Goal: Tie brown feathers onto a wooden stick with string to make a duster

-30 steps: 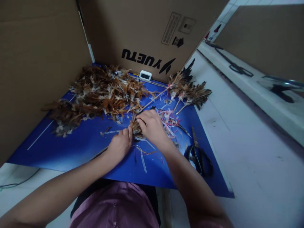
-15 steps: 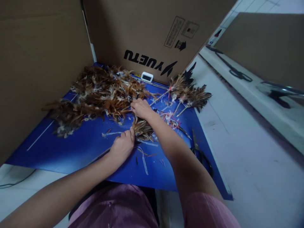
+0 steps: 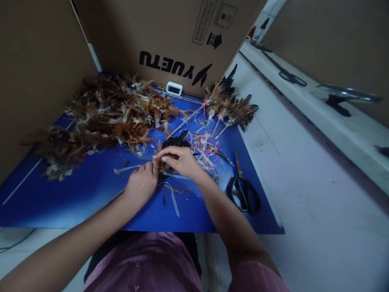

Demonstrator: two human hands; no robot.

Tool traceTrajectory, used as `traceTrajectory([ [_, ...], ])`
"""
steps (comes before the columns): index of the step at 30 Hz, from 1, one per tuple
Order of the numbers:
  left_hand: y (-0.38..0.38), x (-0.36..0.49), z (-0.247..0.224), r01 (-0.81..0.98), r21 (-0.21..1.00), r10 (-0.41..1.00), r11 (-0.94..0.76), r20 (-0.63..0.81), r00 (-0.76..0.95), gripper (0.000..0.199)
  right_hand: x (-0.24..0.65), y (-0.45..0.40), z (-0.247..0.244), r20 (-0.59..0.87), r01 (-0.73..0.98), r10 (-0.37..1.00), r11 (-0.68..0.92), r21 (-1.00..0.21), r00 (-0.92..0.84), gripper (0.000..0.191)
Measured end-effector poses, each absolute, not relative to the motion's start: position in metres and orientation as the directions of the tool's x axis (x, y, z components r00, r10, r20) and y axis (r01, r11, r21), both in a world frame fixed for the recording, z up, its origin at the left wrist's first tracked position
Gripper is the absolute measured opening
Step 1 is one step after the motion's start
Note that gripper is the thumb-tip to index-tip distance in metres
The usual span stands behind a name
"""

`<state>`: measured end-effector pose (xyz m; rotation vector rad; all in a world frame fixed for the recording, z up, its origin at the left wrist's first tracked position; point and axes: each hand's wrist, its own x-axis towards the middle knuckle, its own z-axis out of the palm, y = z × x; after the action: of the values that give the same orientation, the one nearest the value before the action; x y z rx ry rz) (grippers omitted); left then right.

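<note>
My left hand [image 3: 142,183] is closed around the bound end of a feather bundle [image 3: 176,140] with dark and brown feathers, above the blue table top. A thin stick [image 3: 114,197] runs out from under that hand toward the lower left. My right hand [image 3: 184,163] lies over the bundle, thumb and fingers bent together at the binding beside my left fingertips. What the right fingertips pinch is mostly hidden. A clear plastic strip [image 3: 174,200] curls on the table just below the hands.
A large pile of brown feathers [image 3: 112,117] spreads at the back left. Finished-looking feather bundles on sticks [image 3: 240,112] lie at the back right. Tangled pink and clear strips [image 3: 204,147], black-handled scissors [image 3: 244,192] and a small white digital display [image 3: 174,89] are around. Cardboard [image 3: 170,36] walls the back.
My right hand has come back from the edge of the feather pile to the bundle beside my left hand. Dark feathers now show above it. The view has shifted to the right.
</note>
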<state>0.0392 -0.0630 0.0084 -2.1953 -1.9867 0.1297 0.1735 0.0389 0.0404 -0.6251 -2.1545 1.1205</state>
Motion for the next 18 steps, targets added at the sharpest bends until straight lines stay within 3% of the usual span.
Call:
traceTrajectory([
  [9,-0.063,0.032,0.005,0.968,-0.222,0.984,-0.114,0.110,0.141,0.045,0.177,0.045,0.013,0.446,0.033,0.572,0.639,-0.769,-0.688,0.017],
  [18,-0.059,0.029,0.005,0.999,-0.048,0.992,-0.021,0.126,0.027,0.049,0.176,0.046,0.010,0.466,0.087,0.517,0.731,-0.677,-0.718,0.017],
])
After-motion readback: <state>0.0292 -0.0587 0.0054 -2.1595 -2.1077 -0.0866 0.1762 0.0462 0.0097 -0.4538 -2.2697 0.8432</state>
